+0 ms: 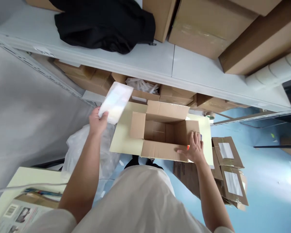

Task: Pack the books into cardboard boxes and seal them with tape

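My left hand [97,121] pinches a white flat rectangular packet [116,102] by its lower left corner, thumb on top. It is raised at the left of an opened cardboard box [167,152], whose flaps are folded outward. The box's inside [163,131] shows bare brown walls. My right hand [194,147] lies on the box's right corner, with its fingers spread over the right flap and its thumb over the front flap. What the packet contains cannot be made out.
The box stands on a pale yellow table [126,142]. Above it runs a grey shelf [155,61] with a black garment [106,26] and large cartons [203,29]. A clear plastic bag [81,145] is on the left. Taped cartons [229,168] are stacked on the right floor.
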Demonstrator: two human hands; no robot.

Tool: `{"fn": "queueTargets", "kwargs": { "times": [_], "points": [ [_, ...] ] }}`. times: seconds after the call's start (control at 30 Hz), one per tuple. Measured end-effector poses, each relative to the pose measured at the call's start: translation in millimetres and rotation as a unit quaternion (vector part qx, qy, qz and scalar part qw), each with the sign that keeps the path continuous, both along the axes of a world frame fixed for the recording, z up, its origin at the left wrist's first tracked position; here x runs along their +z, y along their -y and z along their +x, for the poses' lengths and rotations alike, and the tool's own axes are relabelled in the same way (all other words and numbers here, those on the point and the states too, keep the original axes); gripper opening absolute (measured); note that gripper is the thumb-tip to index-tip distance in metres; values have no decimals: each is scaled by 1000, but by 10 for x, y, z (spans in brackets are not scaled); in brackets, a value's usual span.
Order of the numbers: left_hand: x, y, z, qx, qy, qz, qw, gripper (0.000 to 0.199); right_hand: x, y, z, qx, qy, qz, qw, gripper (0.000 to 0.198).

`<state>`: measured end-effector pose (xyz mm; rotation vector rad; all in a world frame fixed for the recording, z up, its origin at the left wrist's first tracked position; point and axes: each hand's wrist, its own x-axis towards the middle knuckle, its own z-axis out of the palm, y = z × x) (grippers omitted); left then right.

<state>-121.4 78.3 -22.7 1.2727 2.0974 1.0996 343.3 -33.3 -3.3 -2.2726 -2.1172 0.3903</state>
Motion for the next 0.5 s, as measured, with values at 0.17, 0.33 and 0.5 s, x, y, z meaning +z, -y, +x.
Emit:
{"fn": "queueTargets", "kwargs": {
  "times": [0.17, 0.33, 0.5],
  "points": [
    [724, 174, 755, -197, -41, 25, 979, 33, -272, 10, 137, 9, -115, -16, 993, 117],
    [684, 57, 1676, -368, -110, -22, 923, 26, -353, 13, 132, 11, -145, 2, 989, 128],
    [440, 79, 2045, -398, -143, -97, 901, 43, -355, 15, 150, 6, -156, 3, 988, 129]
  ]
}}
